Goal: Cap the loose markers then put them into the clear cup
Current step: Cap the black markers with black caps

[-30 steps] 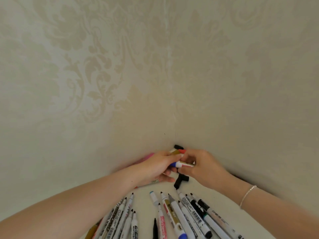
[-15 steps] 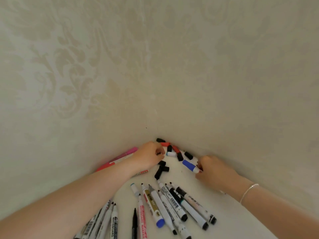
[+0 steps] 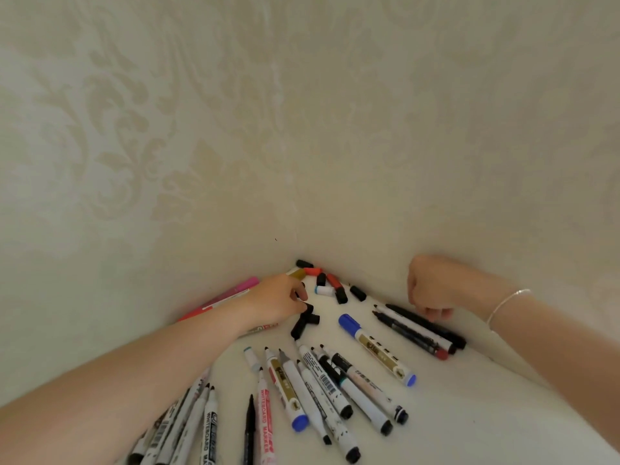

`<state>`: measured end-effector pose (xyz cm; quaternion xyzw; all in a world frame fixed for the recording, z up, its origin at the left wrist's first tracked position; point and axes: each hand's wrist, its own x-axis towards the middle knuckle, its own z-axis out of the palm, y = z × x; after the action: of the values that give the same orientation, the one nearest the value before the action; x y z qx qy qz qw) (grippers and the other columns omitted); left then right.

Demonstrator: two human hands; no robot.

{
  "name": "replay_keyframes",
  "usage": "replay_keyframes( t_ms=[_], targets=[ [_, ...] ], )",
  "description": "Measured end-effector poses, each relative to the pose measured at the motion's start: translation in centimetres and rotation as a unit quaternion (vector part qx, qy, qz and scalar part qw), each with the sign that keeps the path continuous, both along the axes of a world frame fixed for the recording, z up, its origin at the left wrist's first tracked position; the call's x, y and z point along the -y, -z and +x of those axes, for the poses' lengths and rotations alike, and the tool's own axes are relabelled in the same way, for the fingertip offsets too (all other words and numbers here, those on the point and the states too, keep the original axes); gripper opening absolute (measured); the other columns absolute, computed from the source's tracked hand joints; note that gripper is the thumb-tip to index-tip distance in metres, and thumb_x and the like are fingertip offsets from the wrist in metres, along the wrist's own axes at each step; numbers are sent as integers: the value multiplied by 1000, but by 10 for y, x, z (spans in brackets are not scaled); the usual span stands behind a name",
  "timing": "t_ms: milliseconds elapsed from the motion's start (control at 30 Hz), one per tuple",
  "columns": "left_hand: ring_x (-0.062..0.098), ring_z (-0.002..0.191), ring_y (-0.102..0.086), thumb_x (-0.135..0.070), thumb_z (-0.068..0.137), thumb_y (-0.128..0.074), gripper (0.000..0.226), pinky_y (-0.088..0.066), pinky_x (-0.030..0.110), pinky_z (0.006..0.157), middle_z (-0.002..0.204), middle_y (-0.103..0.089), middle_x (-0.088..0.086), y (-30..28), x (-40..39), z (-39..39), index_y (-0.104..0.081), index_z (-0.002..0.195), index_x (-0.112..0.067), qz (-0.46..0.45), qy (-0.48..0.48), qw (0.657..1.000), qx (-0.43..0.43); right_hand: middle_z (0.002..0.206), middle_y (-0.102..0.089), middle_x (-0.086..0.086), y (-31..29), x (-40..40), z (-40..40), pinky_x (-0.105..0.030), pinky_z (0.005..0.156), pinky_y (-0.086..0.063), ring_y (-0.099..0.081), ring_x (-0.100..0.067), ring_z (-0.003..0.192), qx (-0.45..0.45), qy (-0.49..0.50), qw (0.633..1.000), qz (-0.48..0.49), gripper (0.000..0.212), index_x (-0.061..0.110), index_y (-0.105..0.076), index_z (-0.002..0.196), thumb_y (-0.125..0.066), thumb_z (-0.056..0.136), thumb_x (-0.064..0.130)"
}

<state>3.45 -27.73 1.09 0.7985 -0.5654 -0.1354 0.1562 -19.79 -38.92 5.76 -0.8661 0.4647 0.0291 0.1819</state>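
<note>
Capped blue marker (image 3: 375, 349) now released, tabletop.

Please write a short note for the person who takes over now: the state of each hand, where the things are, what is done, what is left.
Left hand: fingers curled on a black cap in the loose caps pile.
Right hand: curled, grip empty, above the dark markers by the wall.
Blue-capped marker: capped, lying on the table.
Left: many uncapped markers; the clear cup is not in view.
</note>
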Motion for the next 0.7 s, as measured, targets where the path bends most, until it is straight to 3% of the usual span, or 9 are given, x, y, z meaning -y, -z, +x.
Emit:
replay_keyframes(
  t_ms=[67,167,300,367,433,500,567,700],
  targets=[
    [8,83,-56,-27,88,-66,19,-43,18,68,98,-60,-5,3,0,-3,-67,106,-24,-7,10,1000,-15,64,-64,-11,4,1,1,-34,64,-59,-61,-20,52,-28,-4,999,20,16,2,-58,88,-44,85,-6],
    [0,74,-49,-27,88,-65,16,-35,11,59,87,-55,-13,4,0,-14,-68,104,-25,-24,39,999,-18,73,-66,-12,14,0,3,-35,65,-59,-59,-20,52,-46,-12,999,-15,19,3,-60,94,-48,83,-6],
    [0,71,-50,-28,88,-65,15,-36,11,62,86,-55,-12,4,3,-32,-68,103,-26,-28,75,997,-17,65,-59,-6,24,-1,5,-30,58,-54,-59,-21,56,-50,-53,996,-60,26,3,-67,97,-56,75,-4],
    [0,71,-50,-29,88,-66,17,-38,12,63,86,-54,-13,6,5,-39,-68,104,-28,-19,93,995,-16,70,-59,-4,27,-4,8,-27,59,-50,-62,-21,66,-61,-75,993,-70,11,6,-65,87,-66,76,7],
    [2,74,-51,-32,87,-66,22,-40,14,64,90,-57,-11,9,8,-46,-67,109,-28,-5,109,994,-4,69,-54,-1,30,-8,11,-25,57,-47,-58,-20,68,-75,-94,990,-76,21,14,-51,70,-71,76,15],
    [5,75,-53,-34,86,-66,26,-40,16,62,93,-59,-8,13,11,-53,-66,112,-26,-11,112,994,-5,69,-49,1,33,-10,15,-24,55,-45,-54,-18,66,-84,-98,988,-79,28,16,-43,69,-70,78,15],
    [7,76,-55,-34,85,-68,28,-41,19,62,95,-61,-6,17,14,-61,-66,111,-24,-30,107,994,-4,72,-49,1,34,-12,19,-26,58,-49,-55,-17,70,-92,-104,986,-87,22,15,-46,77,-68,79,14],
    [12,80,-57,-35,84,-68,28,-46,25,67,98,-64,-2,23,19,-71,-67,108,-22,-48,110,993,1,70,-46,0,38,-18,25,-24,53,-39,-51,-21,69,-103,-115,981,-115,30,15,-36,65,-59,84,13]
  ],
)
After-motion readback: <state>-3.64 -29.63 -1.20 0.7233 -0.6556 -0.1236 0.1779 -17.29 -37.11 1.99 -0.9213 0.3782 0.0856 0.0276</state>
